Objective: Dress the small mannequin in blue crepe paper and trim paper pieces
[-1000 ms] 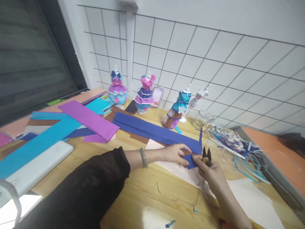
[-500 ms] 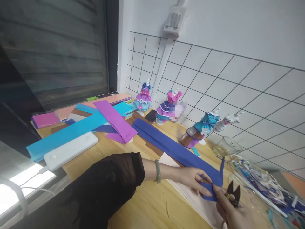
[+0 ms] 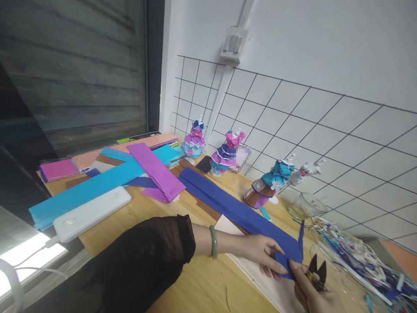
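My left hand (image 3: 260, 252), reaching in from the left with a pale green bangle on its wrist, pinches a small folded piece of dark blue crepe paper (image 3: 282, 263). On the opposite side of that piece, the thumb and fingers of my right hand (image 3: 308, 291) grip its edge. The same hand also keeps a pair of scissors (image 3: 318, 272), their dark blades spread and pointing up, away from the paper; their handles are hidden. Just behind both hands lies a long folded dark blue crepe paper strip (image 3: 228, 205), over a pale sheet (image 3: 256, 278).
Turquoise crepe paper (image 3: 94, 184), a purple strip (image 3: 156, 171) and a white power bank (image 3: 93, 213) lie at left. Small dress forms in paper dresses (image 3: 275, 180) line the wall grid. A glass bowl (image 3: 304, 206) and a heap of scraps (image 3: 361, 256) are at right.
The left fingers have drawn back slightly along the small blue piece, so more of it shows between the hands. The view has shifted a little; the scissors remain in the right hand.
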Available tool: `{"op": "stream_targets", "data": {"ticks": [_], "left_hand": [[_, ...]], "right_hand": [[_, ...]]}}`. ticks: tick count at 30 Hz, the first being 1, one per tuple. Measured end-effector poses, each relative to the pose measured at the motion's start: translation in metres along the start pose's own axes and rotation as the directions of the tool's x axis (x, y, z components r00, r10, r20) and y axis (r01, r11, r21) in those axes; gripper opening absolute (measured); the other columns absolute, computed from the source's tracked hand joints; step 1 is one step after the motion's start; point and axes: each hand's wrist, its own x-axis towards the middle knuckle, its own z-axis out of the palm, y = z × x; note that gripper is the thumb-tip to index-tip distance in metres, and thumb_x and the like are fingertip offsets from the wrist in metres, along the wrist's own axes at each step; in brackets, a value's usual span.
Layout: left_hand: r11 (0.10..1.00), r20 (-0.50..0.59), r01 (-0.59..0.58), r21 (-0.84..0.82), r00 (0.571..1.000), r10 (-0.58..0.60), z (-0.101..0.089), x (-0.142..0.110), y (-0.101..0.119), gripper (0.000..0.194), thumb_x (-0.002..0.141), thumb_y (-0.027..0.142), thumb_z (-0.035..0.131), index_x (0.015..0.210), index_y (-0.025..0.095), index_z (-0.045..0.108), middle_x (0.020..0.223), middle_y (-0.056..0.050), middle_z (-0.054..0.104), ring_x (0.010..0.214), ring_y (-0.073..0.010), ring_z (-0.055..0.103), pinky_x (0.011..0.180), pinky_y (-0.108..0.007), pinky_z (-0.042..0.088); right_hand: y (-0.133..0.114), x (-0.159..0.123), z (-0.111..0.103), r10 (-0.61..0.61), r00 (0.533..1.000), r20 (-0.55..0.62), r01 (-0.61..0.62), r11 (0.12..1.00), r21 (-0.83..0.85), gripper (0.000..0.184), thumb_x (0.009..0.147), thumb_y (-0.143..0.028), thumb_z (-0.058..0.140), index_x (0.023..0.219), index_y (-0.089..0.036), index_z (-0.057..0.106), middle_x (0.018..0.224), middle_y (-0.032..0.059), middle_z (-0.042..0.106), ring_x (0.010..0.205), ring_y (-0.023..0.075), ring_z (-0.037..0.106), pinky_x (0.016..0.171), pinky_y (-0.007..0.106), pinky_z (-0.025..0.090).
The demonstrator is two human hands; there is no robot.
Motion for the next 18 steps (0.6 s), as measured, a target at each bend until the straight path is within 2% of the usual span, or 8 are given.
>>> {"op": "stream_targets", "data": {"ticks": [3,5,9,11,13,15,18], "left_hand": [[1.0,0.051,0.011,0.01,0.999,-0.011,0.001,-0.003,0.002,0.059,0.044,0.054,0.079,0.081,0.012,0.061,0.067,-0.002,0.065,0.062,-0.0136,0.064,0.062,-0.027,0.05],[1.0,0.04,0.015,0.023,0.999,-0.016,0.001,-0.005,0.003,0.058,0.044,0.056,0.078,0.078,0.012,0.062,0.067,-0.002,0.065,0.062,-0.0136,0.063,0.062,-0.026,0.05],[0.999,0.018,0.032,0.013,0.999,-0.033,0.0,-0.005,0.001,0.06,0.041,0.057,0.079,0.078,0.012,0.062,0.066,-0.003,0.065,0.061,-0.0147,0.063,0.06,-0.027,0.05],[0.999,0.005,0.043,-0.003,0.999,-0.043,0.001,-0.003,-0.001,0.062,0.04,0.058,0.079,0.078,0.012,0.062,0.065,-0.003,0.065,0.06,-0.015,0.063,0.06,-0.028,0.05],[0.999,-0.008,0.046,-0.005,0.999,-0.046,0.002,-0.003,-0.002,0.062,0.04,0.058,0.079,0.077,0.012,0.062,0.064,-0.003,0.065,0.059,-0.0147,0.063,0.06,-0.028,0.05],[0.999,-0.017,0.042,0.005,0.999,-0.042,0.003,-0.005,-0.001,0.062,0.04,0.058,0.079,0.076,0.011,0.062,0.065,-0.004,0.065,0.059,-0.0143,0.063,0.06,-0.028,0.05],[0.999,-0.033,0.034,0.003,0.999,-0.034,0.004,-0.007,0.002,0.062,0.041,0.059,0.078,0.076,0.011,0.062,0.066,-0.005,0.065,0.059,-0.014,0.063,0.06,-0.027,0.049]], "right_hand": [[-0.004,-0.003,0.003,-0.022,1.0,-0.011,0.022,1.0,0.016,0.053,0.043,-0.046,0.085,0.077,-0.013,0.06,0.057,-0.0061,0.038,0.047,0.0052,0.031,0.035,0.015,0.032],[-0.007,-0.006,0.006,-0.016,1.0,-0.015,0.016,1.0,0.008,0.053,0.042,-0.046,0.085,0.073,-0.012,0.059,0.055,-0.0072,0.036,0.046,0.0046,0.029,0.035,0.015,0.03],[-0.005,-0.005,0.007,0.034,0.999,-0.003,-0.034,0.999,0.003,0.057,0.04,-0.045,0.086,0.079,-0.013,0.06,0.061,-0.0039,0.046,0.051,0.0076,0.038,0.04,0.017,0.037],[0.0,-0.002,0.005,0.02,1.0,0.019,-0.02,1.0,-0.011,0.058,0.043,-0.045,0.085,0.085,-0.013,0.061,0.063,-0.003,0.049,0.053,0.009,0.041,0.042,0.018,0.039],[0.005,0.002,0.003,-0.027,0.998,0.05,0.029,0.999,-0.034,0.051,0.048,-0.046,0.083,0.083,-0.014,0.061,0.057,-0.0047,0.046,0.049,0.0087,0.038,0.04,0.019,0.036],[0.01,0.005,0.003,-0.079,0.993,0.085,0.084,0.995,-0.046,0.044,0.054,-0.048,0.08,0.074,-0.015,0.059,0.049,-0.0076,0.036,0.044,0.0073,0.03,0.036,0.019,0.029],[0.012,0.006,0.004,-0.119,0.989,0.091,0.123,0.992,-0.042,0.044,0.054,-0.049,0.079,0.071,-0.015,0.058,0.046,-0.0095,0.029,0.042,0.0062,0.026,0.036,0.019,0.024]]}}
